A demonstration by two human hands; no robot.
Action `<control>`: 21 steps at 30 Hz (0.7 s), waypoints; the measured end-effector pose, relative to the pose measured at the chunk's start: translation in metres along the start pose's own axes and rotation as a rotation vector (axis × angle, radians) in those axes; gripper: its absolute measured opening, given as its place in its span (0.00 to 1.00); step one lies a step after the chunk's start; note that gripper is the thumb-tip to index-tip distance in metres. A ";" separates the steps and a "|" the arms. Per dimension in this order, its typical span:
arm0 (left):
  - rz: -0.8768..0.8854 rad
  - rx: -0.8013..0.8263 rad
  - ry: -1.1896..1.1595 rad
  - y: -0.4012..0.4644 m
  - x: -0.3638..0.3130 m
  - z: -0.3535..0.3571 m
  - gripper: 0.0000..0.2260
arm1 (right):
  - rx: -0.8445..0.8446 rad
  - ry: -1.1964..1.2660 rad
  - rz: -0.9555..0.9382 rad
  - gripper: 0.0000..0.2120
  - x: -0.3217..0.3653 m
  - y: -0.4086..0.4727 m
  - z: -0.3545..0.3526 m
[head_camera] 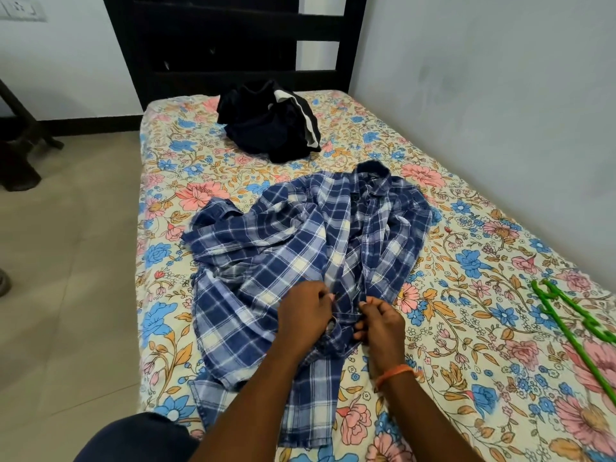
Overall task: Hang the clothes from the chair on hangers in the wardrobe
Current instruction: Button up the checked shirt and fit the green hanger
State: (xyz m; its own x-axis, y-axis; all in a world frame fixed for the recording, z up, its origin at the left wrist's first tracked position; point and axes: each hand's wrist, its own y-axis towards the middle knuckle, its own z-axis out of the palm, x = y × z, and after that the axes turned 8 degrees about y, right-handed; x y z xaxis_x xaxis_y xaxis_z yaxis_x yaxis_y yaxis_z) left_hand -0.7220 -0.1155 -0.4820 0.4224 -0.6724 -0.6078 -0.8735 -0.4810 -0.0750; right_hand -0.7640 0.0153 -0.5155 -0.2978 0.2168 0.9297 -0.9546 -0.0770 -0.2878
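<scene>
Pale blue walls (500,78); beige tiled floor (66,261); bed (466,328) with floral sheet; dark slatted headboard (216,45); wall switch plate (20,8) top left.

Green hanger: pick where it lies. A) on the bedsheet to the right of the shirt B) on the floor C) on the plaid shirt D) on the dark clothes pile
A: the green hanger lies on the floral bedsheet, apart from the plaid shirt.
</scene>
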 end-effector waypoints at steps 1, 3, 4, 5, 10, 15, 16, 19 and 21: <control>-0.041 0.028 -0.160 0.001 0.000 -0.001 0.09 | -0.001 -0.001 -0.001 0.04 0.000 0.000 0.000; -0.138 0.092 -0.359 0.002 0.001 -0.006 0.10 | -0.005 0.006 0.002 0.04 -0.001 -0.001 -0.001; -0.160 0.108 -0.361 0.003 0.002 -0.009 0.11 | -0.007 0.011 0.004 0.05 -0.001 -0.001 -0.002; -0.154 0.102 -0.306 0.004 0.005 -0.009 0.11 | -0.007 0.013 0.003 0.05 -0.001 -0.001 -0.002; -0.045 -0.103 0.111 -0.004 0.010 0.000 0.05 | -0.015 0.004 0.007 0.04 -0.001 -0.002 0.001; 0.169 -0.117 0.308 -0.001 0.005 0.002 0.14 | 0.002 0.007 -0.002 0.05 -0.002 -0.002 0.000; 0.170 -0.114 0.349 0.000 0.005 0.002 0.12 | 0.002 0.008 0.000 0.05 -0.002 -0.002 0.001; 0.192 -0.118 0.480 0.000 0.004 0.002 0.10 | -0.013 -0.016 -0.006 0.04 -0.004 -0.002 0.002; 0.225 -0.078 0.586 -0.001 0.000 0.003 0.08 | -0.019 -0.040 -0.008 0.04 -0.004 -0.001 0.002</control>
State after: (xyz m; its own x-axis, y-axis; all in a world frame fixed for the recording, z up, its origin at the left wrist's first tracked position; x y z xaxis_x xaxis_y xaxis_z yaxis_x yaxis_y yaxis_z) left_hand -0.7220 -0.1136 -0.4842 0.3119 -0.9478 -0.0668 -0.9456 -0.3165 0.0754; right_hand -0.7620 0.0125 -0.5190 -0.2899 0.1778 0.9404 -0.9570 -0.0572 -0.2842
